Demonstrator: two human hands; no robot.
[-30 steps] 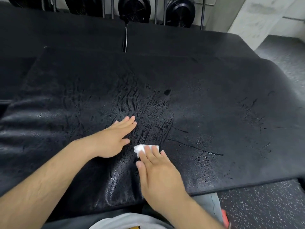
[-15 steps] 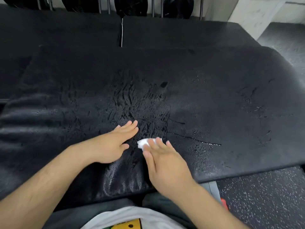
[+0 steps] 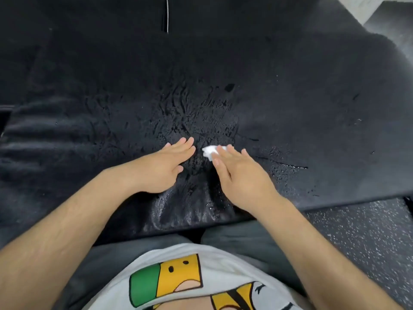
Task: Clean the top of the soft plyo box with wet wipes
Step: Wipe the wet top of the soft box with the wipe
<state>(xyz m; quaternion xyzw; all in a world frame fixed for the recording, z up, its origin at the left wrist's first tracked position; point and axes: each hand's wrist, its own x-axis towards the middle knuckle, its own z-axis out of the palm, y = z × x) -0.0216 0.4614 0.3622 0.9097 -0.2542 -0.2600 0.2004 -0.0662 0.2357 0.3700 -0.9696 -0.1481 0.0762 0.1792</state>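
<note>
White wipe (image 3: 208, 151): small, limp wad, mid-front of box top (image 3: 301, 104) | right hand (image 3: 243, 175): fingers straight, pressing wipe, not gripping | left hand (image 3: 161, 168): flat, empty, resting on box | handling: padded cover dents, likely wet-slick; pin wipe under flat fingers.

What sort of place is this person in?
Probably a gym: the large black padded plyo box and the speckled rubber floor suggest it. The right hand presses a white wipe on the box.
</note>
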